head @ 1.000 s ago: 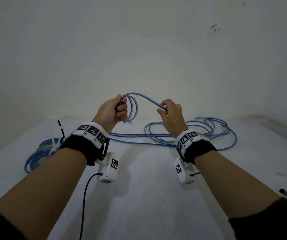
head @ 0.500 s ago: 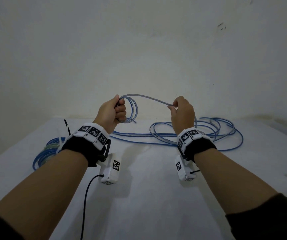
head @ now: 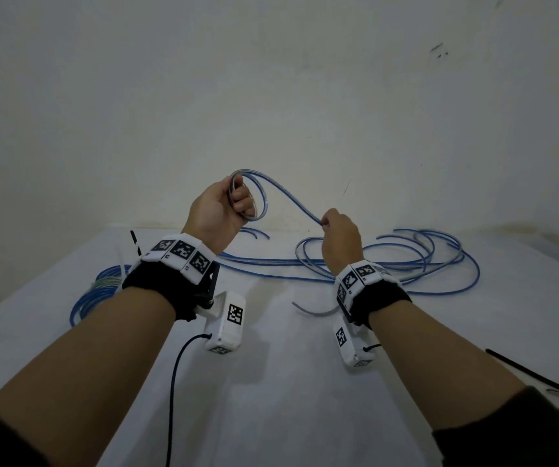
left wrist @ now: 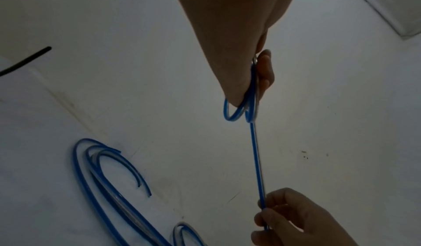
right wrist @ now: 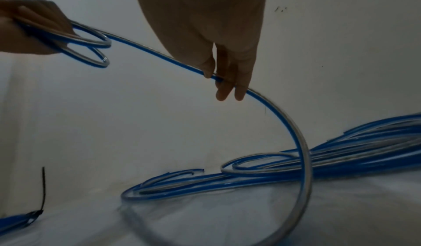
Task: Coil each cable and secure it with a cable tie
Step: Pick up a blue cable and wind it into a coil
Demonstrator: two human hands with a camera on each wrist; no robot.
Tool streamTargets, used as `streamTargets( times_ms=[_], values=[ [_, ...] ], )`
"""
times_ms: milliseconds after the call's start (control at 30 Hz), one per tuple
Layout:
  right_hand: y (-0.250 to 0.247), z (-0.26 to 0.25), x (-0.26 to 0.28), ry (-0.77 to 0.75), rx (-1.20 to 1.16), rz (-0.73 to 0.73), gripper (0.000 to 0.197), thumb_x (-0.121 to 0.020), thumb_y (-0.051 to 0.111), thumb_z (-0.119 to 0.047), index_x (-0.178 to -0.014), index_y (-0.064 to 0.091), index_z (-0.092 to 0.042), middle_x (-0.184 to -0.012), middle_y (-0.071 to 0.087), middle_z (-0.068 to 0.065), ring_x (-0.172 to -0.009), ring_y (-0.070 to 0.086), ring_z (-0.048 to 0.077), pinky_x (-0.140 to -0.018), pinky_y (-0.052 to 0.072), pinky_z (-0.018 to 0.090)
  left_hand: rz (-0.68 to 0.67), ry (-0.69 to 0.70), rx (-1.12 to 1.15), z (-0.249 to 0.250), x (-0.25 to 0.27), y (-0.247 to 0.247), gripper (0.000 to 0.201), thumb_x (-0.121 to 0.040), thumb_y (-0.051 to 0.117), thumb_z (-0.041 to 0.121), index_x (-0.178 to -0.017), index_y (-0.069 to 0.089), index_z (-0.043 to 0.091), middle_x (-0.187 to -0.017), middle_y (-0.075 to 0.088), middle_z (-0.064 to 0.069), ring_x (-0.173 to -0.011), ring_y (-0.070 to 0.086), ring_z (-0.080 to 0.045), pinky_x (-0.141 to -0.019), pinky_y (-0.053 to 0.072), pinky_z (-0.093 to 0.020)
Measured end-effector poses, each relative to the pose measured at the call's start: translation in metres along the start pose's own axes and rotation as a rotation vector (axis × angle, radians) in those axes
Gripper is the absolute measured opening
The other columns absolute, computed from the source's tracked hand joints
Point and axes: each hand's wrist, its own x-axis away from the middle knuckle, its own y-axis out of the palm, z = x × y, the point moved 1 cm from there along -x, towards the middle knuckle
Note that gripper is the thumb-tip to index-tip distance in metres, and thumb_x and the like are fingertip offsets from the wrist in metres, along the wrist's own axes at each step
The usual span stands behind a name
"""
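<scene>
My left hand (head: 224,207) is raised above the white table (head: 288,382) and grips a small coil (head: 257,200) of the blue cable, two or three loops. From the coil the blue cable (head: 291,200) slopes down to my right hand (head: 337,230), which pinches it between thumb and fingers. In the left wrist view the cable (left wrist: 256,160) runs straight from the left hand (left wrist: 259,80) to the right hand (left wrist: 293,219). In the right wrist view the right hand (right wrist: 225,80) holds the cable (right wrist: 293,132), which curves down to the loose tangle (right wrist: 341,161) on the table.
Loose blue cable (head: 406,261) lies spread over the far right of the table. A finished blue coil (head: 96,291) with a black cable tie (head: 135,242) lies at the far left. Black cable ties (head: 537,375) lie near the right edge. A bare wall stands behind.
My right hand slid along the cable, first out to the right, then lower and further from the coil. The left hand kept its grip on the coil and rose slightly.
</scene>
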Motion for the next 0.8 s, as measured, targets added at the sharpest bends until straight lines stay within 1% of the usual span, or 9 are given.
streamTargets(
  times_ms=[133, 267, 333, 400, 500, 567, 633, 700, 800],
  values=[
    [0.009, -0.005, 0.005, -0.041, -0.054, -0.147, 0.015, -0.091, 0.047, 0.000, -0.104, 0.054, 0.003, -0.104, 0.055, 0.020, -0.093, 0.052, 0.033, -0.075, 0.036, 0.032, 0.036, 0.054, -0.073, -0.003, -0.002, -0.001, 0.031, -0.102, 0.027, 0.019, -0.077, 0.046, 0.016, -0.054, 0.041, 0.008, -0.045, 0.035, -0.007, -0.049, 0.035, -0.016],
    [0.015, -0.007, 0.006, -0.141, -0.016, -0.249, 0.018, -0.093, 0.046, -0.003, -0.097, 0.063, 0.003, -0.097, 0.059, 0.022, -0.090, 0.056, 0.035, -0.075, 0.036, 0.031, 0.091, 0.133, -0.234, -0.009, -0.004, 0.006, 0.028, -0.102, 0.028, 0.013, -0.076, 0.041, 0.014, -0.052, 0.044, 0.008, -0.046, 0.036, -0.007, -0.052, 0.030, -0.018],
    [0.015, -0.010, 0.008, -0.194, -0.002, -0.327, 0.025, -0.097, 0.042, -0.007, -0.102, 0.063, 0.005, -0.099, 0.060, 0.023, -0.094, 0.055, 0.036, -0.079, 0.037, 0.033, 0.108, 0.161, -0.305, -0.015, -0.006, 0.009, 0.030, -0.102, 0.027, 0.012, -0.075, 0.040, 0.014, -0.055, 0.047, 0.005, -0.048, 0.039, -0.009, -0.054, 0.031, -0.021],
    [0.013, -0.013, 0.011, -0.191, 0.004, -0.414, 0.028, -0.099, 0.038, -0.010, -0.110, 0.058, 0.006, -0.106, 0.059, 0.024, -0.098, 0.053, 0.035, -0.083, 0.038, 0.037, 0.108, 0.170, -0.353, -0.021, -0.006, 0.011, 0.031, -0.103, 0.027, 0.015, -0.075, 0.040, 0.014, -0.058, 0.052, 0.004, -0.050, 0.046, -0.010, -0.057, 0.037, -0.024],
    [0.014, -0.014, 0.012, -0.178, 0.011, -0.494, 0.021, -0.099, 0.036, -0.006, -0.107, 0.052, 0.003, -0.112, 0.057, 0.025, -0.095, 0.052, 0.032, -0.079, 0.036, 0.034, 0.088, 0.196, -0.466, -0.031, -0.006, 0.013, 0.026, -0.104, 0.026, 0.019, -0.086, 0.042, 0.011, -0.066, 0.064, 0.003, -0.059, 0.060, -0.010, -0.065, 0.050, -0.023],
    [0.015, -0.015, 0.013, -0.194, 0.006, -0.547, 0.031, -0.098, 0.036, -0.004, -0.127, 0.046, 0.000, -0.125, 0.054, 0.021, -0.109, 0.052, 0.031, -0.088, 0.038, 0.033, 0.072, 0.219, -0.617, -0.038, -0.007, 0.012, 0.022, -0.104, 0.024, 0.018, -0.092, 0.040, 0.008, -0.081, 0.065, -0.004, -0.069, 0.065, -0.013, -0.070, 0.052, -0.022],
    [0.011, -0.017, 0.013, -0.215, 0.022, -0.600, 0.046, -0.099, 0.036, -0.004, -0.144, 0.030, -0.005, -0.136, 0.048, 0.017, -0.122, 0.047, 0.030, -0.095, 0.036, 0.030, 0.071, 0.229, -0.834, -0.044, -0.008, 0.009, 0.021, -0.103, 0.025, 0.018, -0.093, 0.040, 0.008, -0.092, 0.065, -0.008, -0.080, 0.065, -0.018, -0.076, 0.051, -0.025],
    [0.005, -0.019, 0.012, -0.261, 0.033, -0.607, 0.050, -0.098, 0.036, -0.002, -0.147, 0.024, -0.007, -0.129, 0.052, 0.017, -0.112, 0.051, 0.029, -0.082, 0.034, 0.021, 0.060, 0.209, -1.055, -0.048, -0.009, 0.003, 0.022, -0.103, 0.027, 0.017, -0.098, 0.043, 0.003, -0.099, 0.065, -0.010, -0.089, 0.063, -0.020, -0.084, 0.049, -0.030],
    [-0.005, -0.019, 0.013, -0.279, -0.048, -0.579, 0.043, -0.097, 0.039, -0.002, -0.139, 0.034, -0.009, -0.098, 0.053, 0.009, -0.076, 0.047, 0.014, -0.064, 0.030, 0.017, 0.023, 0.127, -1.263, -0.052, -0.007, -0.007, 0.023, -0.102, 0.030, 0.017, -0.093, 0.046, 0.003, -0.101, 0.066, -0.013, -0.096, 0.062, -0.025, -0.091, 0.046, -0.032]
  ],
)
